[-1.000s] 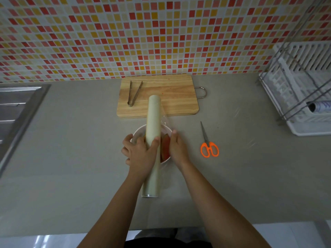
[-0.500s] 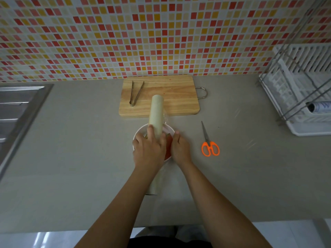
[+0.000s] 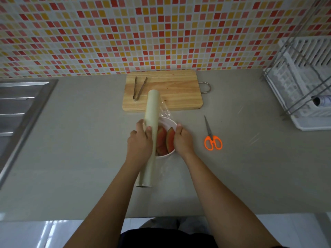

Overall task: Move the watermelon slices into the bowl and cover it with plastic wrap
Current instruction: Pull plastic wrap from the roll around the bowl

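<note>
A white bowl (image 3: 169, 124) stands on the grey counter and holds watermelon slices (image 3: 170, 140), red flesh up. Across its left side lies a long pale roll of plastic wrap (image 3: 151, 111), pointing away from me. My left hand (image 3: 138, 142) grips the roll near its middle. A clear sheet of film (image 3: 164, 110) runs from the roll over the bowl's far rim. My right hand (image 3: 182, 140) pinches the film's edge against the bowl's right rim. The bowl's left half is hidden by the roll and my left hand.
A wooden cutting board (image 3: 164, 90) with metal tongs (image 3: 139, 87) lies behind the bowl. Orange-handled scissors (image 3: 212, 138) rest to the right. A white dish rack (image 3: 304, 83) stands at the far right, a steel sink (image 3: 19, 111) at the left.
My left hand has moved the roll leftward off the bowl's middle, so the slices show more. My right hand stays on the right rim holding the film.
</note>
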The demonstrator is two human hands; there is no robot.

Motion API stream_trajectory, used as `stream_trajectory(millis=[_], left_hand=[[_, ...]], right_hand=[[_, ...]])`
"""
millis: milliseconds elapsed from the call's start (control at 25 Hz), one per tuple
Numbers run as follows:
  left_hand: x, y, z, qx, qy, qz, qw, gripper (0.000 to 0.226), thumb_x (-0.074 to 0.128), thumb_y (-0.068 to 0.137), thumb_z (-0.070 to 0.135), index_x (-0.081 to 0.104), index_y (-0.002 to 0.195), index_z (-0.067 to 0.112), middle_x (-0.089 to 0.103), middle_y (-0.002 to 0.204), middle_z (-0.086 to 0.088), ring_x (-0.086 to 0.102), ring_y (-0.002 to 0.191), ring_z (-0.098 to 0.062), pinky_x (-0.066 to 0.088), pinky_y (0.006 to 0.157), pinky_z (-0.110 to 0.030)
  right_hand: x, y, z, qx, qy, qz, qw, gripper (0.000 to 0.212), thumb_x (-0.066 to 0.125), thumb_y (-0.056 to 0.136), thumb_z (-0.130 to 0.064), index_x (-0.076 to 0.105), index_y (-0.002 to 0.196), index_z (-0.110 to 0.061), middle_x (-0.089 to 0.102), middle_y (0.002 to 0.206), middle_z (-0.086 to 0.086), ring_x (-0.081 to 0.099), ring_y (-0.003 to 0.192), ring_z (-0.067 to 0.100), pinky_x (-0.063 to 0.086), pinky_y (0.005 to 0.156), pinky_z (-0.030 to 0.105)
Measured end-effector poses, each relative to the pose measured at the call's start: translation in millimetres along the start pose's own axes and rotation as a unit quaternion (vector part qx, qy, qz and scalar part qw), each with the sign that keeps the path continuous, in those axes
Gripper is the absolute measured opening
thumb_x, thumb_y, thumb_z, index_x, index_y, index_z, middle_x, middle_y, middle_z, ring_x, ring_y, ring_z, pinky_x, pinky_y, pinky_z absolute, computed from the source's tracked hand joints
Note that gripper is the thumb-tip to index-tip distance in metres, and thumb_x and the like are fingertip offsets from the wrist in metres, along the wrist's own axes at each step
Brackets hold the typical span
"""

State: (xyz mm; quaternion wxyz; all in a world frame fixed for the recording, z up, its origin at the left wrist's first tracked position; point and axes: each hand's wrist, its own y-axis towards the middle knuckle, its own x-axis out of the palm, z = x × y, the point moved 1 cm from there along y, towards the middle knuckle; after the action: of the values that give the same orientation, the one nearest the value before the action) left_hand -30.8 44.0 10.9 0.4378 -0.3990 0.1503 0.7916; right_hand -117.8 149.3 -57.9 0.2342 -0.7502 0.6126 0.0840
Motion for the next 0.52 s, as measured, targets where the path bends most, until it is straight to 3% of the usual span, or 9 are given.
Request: stream_trajectory(millis=[120, 200, 320, 520], left_hand=[[6, -7, 9, -0.002, 0.038, 0.031, 0.999, 0.035, 0.030, 0.100, 0.022, 0.039, 0.132, 0.012, 0.046, 0.123, -0.026, 0.049, 0.096, -0.036, 0.039, 0.080, -0.042], [7, -8, 9, 0.001, 0.067, 0.020, 0.998, 0.036, 0.038, 0.098, 0.029, 0.038, 0.130, 0.012, 0.043, 0.126, -0.024, 0.049, 0.093, -0.036, 0.039, 0.073, -0.040], [-2, 2, 7, -0.033, 0.033, -0.017, 0.999, 0.055, 0.054, 0.087, 0.049, 0.038, 0.125, 0.013, 0.048, 0.106, -0.017, 0.055, 0.096, -0.040, 0.039, 0.077, -0.039], [-12, 7, -12, -0.046, 0.008, -0.017, 0.999, 0.045, 0.046, 0.094, 0.038, 0.043, 0.126, 0.007, 0.056, 0.116, -0.026, 0.052, 0.107, -0.042, 0.039, 0.087, -0.043]], right_hand=[[-1, 0, 1, -0.011, -0.006, -0.004, 1.000, 0.053, 0.020, 0.100, -0.028, 0.061, 0.104, 0.005, 0.062, 0.113, 0.029, 0.056, 0.108, 0.039, 0.041, 0.088, 0.036], [-2, 1, 1, -0.010, -0.006, -0.009, 1.000, 0.053, 0.021, 0.100, -0.029, 0.062, 0.103, 0.005, 0.063, 0.112, 0.029, 0.056, 0.107, 0.039, 0.041, 0.087, 0.036], [-3, 2, 1, -0.007, -0.016, -0.014, 1.000, 0.053, 0.022, 0.100, -0.029, 0.062, 0.104, 0.005, 0.063, 0.112, 0.029, 0.057, 0.107, 0.039, 0.040, 0.084, 0.034], [-7, 3, 3, -0.013, -0.027, -0.026, 0.999, 0.053, 0.022, 0.100, -0.030, 0.063, 0.099, 0.004, 0.063, 0.110, 0.029, 0.057, 0.106, 0.039, 0.040, 0.082, 0.034]])
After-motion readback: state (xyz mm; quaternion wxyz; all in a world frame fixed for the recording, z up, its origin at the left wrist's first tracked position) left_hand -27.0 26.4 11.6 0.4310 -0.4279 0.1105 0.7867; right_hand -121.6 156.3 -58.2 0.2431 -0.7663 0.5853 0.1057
